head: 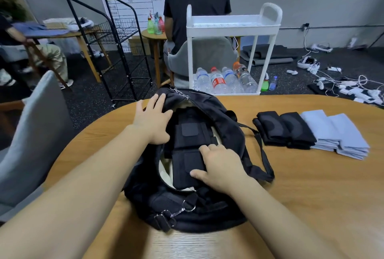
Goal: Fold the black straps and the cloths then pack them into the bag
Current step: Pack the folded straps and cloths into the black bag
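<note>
A black bag (228,132) lies open on the wooden table (311,206), its pale lining showing. Inside it sit folded black straps (191,132). My right hand (220,165) grips the nearest folded strap (185,173) at its right edge, thumb at the near end and fingers over the top, inside the bag's mouth. My left hand (152,120) rests with spread, straight fingers on the bag's left rim, holding the opening apart. To the right on the table lie two more folded black straps (284,130) and, beside them, stacked folded light blue cloths (336,134).
The bag's shoulder strap (264,154) loops over the table to the right. A grey chair (27,134) stands at the left. Beyond the table are a white cart (230,26) with water bottles, a seated person (197,9), a black wire rack (116,51) and cables on the floor.
</note>
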`<state>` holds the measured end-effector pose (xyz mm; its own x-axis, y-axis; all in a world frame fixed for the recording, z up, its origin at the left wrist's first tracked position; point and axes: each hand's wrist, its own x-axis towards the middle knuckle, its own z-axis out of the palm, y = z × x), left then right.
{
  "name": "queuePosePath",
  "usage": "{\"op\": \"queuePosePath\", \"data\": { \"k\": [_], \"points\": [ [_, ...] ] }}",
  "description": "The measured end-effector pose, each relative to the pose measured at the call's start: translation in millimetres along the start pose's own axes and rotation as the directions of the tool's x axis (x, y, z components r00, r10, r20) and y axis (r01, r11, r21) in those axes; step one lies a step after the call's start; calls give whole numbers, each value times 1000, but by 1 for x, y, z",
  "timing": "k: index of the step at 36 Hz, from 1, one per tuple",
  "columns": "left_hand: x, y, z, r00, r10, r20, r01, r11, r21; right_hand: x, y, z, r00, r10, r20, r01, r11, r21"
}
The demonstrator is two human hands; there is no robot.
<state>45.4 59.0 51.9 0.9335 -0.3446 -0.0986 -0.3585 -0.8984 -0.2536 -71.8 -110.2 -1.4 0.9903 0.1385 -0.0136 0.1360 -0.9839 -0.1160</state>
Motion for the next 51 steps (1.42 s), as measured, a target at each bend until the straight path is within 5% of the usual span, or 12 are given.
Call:
{"op": "queuePosePath", "data": {
  "k": [8,20,28,32,40,46,51],
  "points": [
    [-20,14,1,996,76,-48,-78,997,-27,0,-7,2,982,98,164,-112,991,78],
    [-35,18,17,998,59,-8,-60,996,-59,5,-22,11,976,157,154,-149,987,-64],
    [-56,25,22,986,145,-85,-151,986,-75,-20,-19,7,999,13,39,-11,998,-59],
    [-66,33,33,970,242,-14,-242,970,-7,-26,-22,10,996,-9,92,13,999,-37],
    [-73,29,37,981,180,72,-177,983,-48,-26,-21,4,987,-24,161,32,998,-53],
    [-79,40,27,987,138,-79,-147,981,-129,-46,10,-17,994,-10,-106,24,990,140],
    [-73,78,14,972,174,-159,-205,956,-208,-69,58,-25,958,173,-227,-113,960,256]
  ]
}}
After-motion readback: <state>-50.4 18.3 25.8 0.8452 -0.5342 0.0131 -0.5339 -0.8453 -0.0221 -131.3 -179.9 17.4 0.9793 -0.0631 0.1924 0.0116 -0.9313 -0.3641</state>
